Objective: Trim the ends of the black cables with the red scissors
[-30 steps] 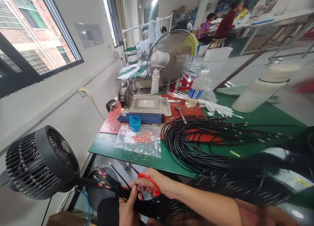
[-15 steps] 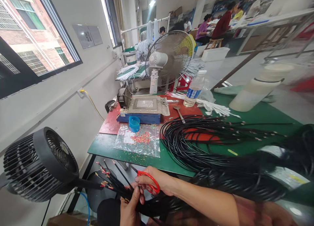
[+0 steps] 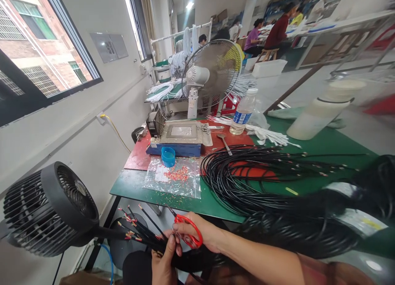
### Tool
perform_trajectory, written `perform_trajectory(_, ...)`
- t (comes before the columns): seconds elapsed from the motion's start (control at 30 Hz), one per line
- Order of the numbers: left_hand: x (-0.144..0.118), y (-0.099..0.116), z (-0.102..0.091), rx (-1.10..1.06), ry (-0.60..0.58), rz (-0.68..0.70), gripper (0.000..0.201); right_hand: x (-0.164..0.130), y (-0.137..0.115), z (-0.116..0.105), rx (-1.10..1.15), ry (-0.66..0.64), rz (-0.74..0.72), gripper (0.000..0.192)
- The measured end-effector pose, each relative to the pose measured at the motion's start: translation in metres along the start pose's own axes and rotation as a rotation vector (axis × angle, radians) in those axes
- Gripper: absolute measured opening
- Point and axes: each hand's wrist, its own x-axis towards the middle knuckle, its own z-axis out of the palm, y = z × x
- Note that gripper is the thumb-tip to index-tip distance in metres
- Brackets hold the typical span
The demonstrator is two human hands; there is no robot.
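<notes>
My left hand (image 3: 165, 258) is closed around a bundle of black cables (image 3: 145, 234) at the bottom of the view. Their ends fan out to the upper left, showing short red, white and yellowish wire tips. Red-handled scissors (image 3: 195, 234) hang in my right hand (image 3: 197, 225), with the dark blades pointing up and left, away from the cables. Thumb and fingertips of the right hand meet close to the left thumb, at one cable; what they pinch there is too small to make out.
On the green table (image 3: 129, 190) lie a big coil of black cables (image 3: 222, 182), a plastic bag (image 3: 193, 190) with red scraps, a blue cup (image 3: 168, 156), a heating plate (image 3: 182, 132) and bottles. A black fan (image 3: 70, 202) stands left. Several people sit far back.
The scissors and right hand have shifted slightly, the handle loop a little further right. My left hand keeps its hold on the cables. The whole view has moved slightly.
</notes>
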Motion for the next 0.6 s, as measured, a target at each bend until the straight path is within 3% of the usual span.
perform_trajectory(0.3, -0.005, -0.001, 0.007, 0.010, 0.014, 0.018, 0.015, -0.002, 0.007, -0.006, 0.031, 0.063, 0.003, 0.051)
perform_trajectory(0.43, -0.007, 0.000, 0.011, 0.061, 0.035, 0.039, 0.019, -0.012, 0.000, -0.002, 0.001, 0.017, -0.069, 0.047)
perform_trajectory(0.6, -0.011, -0.002, 0.014, 0.112, 0.077, 0.061, 0.021, -0.018, 0.001, -0.002, -0.092, 0.048, -0.132, 0.041)
